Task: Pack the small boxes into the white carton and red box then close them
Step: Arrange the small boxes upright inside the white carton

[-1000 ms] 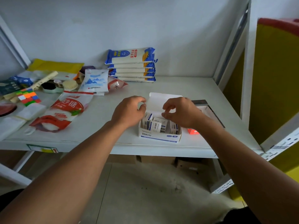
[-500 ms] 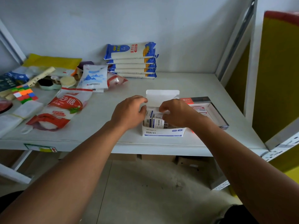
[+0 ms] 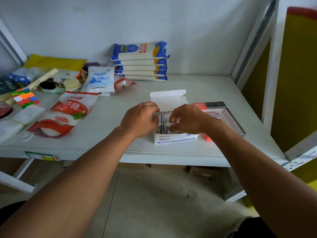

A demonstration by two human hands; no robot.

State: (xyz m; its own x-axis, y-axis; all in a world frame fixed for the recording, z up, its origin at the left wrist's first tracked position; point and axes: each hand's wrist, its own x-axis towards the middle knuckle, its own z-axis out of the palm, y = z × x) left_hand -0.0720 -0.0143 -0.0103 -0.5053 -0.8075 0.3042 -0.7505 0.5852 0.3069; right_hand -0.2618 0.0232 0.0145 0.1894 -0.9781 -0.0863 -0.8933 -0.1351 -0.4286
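A white carton [image 3: 175, 139] with blue print stands open near the shelf's front edge, its lid flap [image 3: 169, 98] upright behind. Several small white-and-blue boxes [image 3: 163, 125] stand inside it. My left hand [image 3: 139, 118] rests on the carton's left side, fingers against the boxes. My right hand [image 3: 186, 119] reaches in from the right and pinches one small box between thumb and fingers. Right of the carton lies the red box [image 3: 229, 117], open, its white inside and dark rim showing behind my right wrist.
The white shelf [image 3: 197, 86] carries a stack of blue noodle packs [image 3: 140, 61] at the back, sugar and salt bags [image 3: 68, 114], a colourful cube [image 3: 25, 97] and brushes at left. A metal upright and a yellow panel [image 3: 295, 79] stand at right. Cardboard boxes sit under the shelf.
The carton's lid flap now stands more upright. My right hand has gone deeper into the carton onto a small box. The view has shifted, showing more of the red box.
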